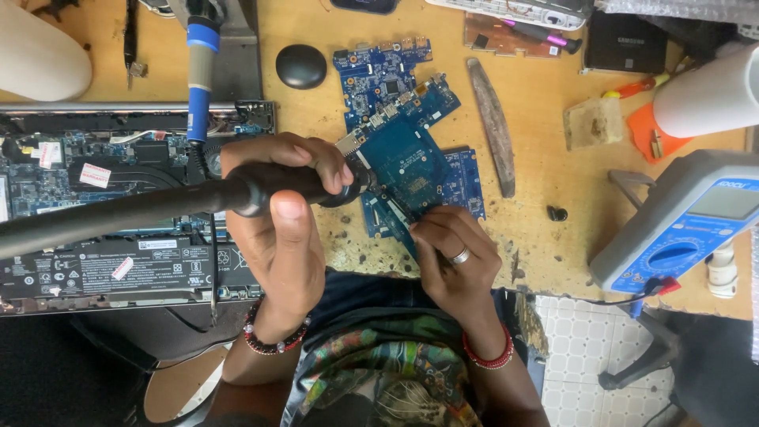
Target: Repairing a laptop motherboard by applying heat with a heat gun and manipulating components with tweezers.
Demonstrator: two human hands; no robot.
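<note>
Between the fingers of both hands, the tilted blue rectangular circuit board (407, 170) is pinched at its lower edge by the right hand (455, 257); the black hose-fed hot-air handpiece (285, 186) is gripped closed-fisted by the left hand (277, 221); its nozzle is best kept steady, just off the board.

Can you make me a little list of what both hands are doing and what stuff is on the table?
Left hand: grips a thick black tool handle whose tip points at the board
Right hand: pinches the lower edge of the blue circuit board, tilted up
Behind it: another blue board lying flat
Left side: opened laptop, insides showing
Right side: blue and grey multimeter
Table: worn, scarred wood
</note>
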